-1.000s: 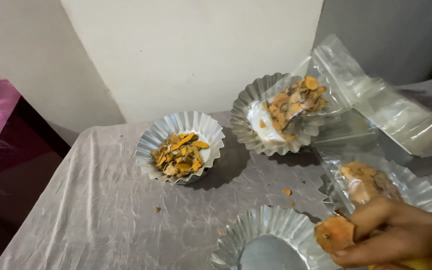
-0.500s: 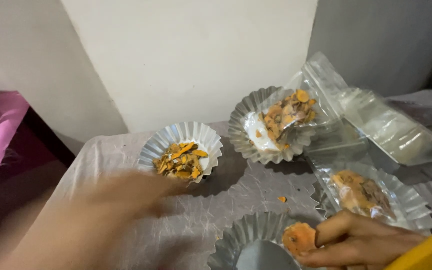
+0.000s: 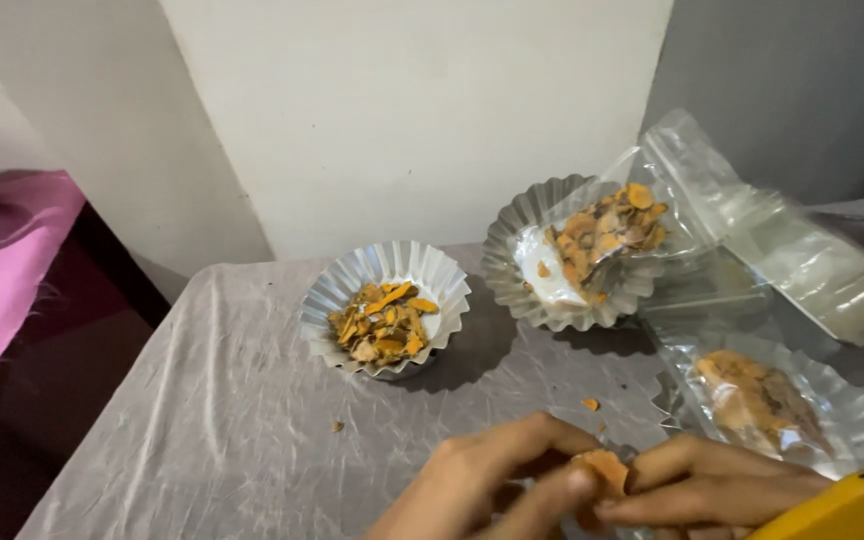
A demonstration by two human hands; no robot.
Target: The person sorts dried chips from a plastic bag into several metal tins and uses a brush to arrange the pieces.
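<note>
A crinkled grey cloth [image 3: 202, 420] covers the table, with a pink fabric [image 3: 2, 270] at the far left and clear, glossy plastic bags [image 3: 782, 250] heaped at the right. On the cloth stand fluted silver foil cups: one [image 3: 337, 290] with loose orange flakes, a second [image 3: 512, 230] behind it with a bagged portion, and a third [image 3: 852, 415] at the right under a filled pouch. At the bottom edge the left hand [image 3: 482, 485] and right hand [image 3: 712, 490] meet, fingertips pinched together on a small rough orange piece [image 3: 604, 468], with tiny crumbs [image 3: 589, 404] just beyond.
</note>
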